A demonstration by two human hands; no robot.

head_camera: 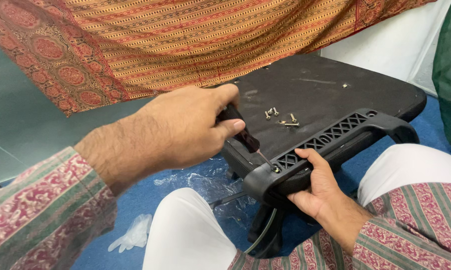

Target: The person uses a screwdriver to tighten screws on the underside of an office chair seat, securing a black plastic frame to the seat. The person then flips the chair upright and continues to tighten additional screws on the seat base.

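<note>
Screwdriver (243,132) work is the step in hand, as I judge it: a screw (276,170) is being turned at the near end of a black plastic armrest (335,137) that lies along the near edge of an upturned chair seat (315,95). The left hand (178,127) is wrapped tight around the dark handle, so that grip is closed on the tool. The right hand (318,187) holds the armrest from below, thumb on top, and keeps it from sliding.

The screwdriver is a long thin thing. Its handle is high and to the left, and its metal tip points down and to the right, into the screw hole. So its long line runs on a slant from the upper left to the lower right, leaning a bit, not straight up.

The next move, I think, calls for keeping the tip pushed snugly in the screw head while the wrist twists, with the other hand holding the armrest firm.

A few loose screws (280,117) lie near the middle of the seat. Crinkly clear plastic (195,182) and a white glove (133,234) lie on the blue floor (135,197).
</note>
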